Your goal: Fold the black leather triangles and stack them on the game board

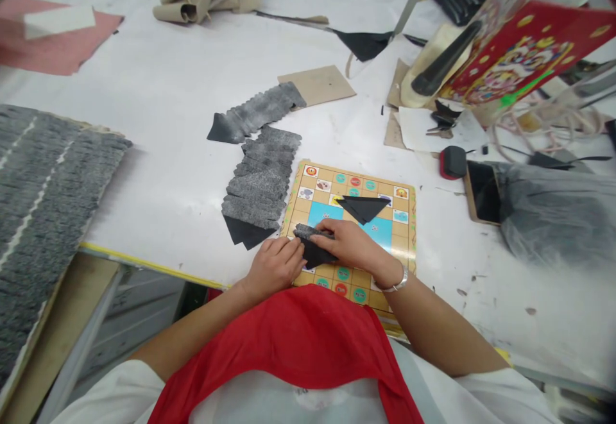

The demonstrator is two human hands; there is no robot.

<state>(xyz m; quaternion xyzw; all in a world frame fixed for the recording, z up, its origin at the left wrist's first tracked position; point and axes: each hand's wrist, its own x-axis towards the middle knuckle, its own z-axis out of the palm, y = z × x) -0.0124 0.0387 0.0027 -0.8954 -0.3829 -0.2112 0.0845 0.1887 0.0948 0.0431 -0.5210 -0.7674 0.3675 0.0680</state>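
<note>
Pressing down at lower centre of the frame, a small grey fabric piece (312,244) is pinned flat against the game board (402,219), the right hand (353,243) closed over its top edge and the left hand (275,265) clamped on its near corner, seemingly so that it is kept from sliding on the board. Just left of the board, a stack of grey fabric pieces (260,186) is fanned out on the white counter (168,122), apparently kept within easy reach, while a black triangular piece (363,207) is laid apart on the board's middle. At upper right, a red printed box (524,52) is seen tilted on its side, its contents not being visible.
</note>
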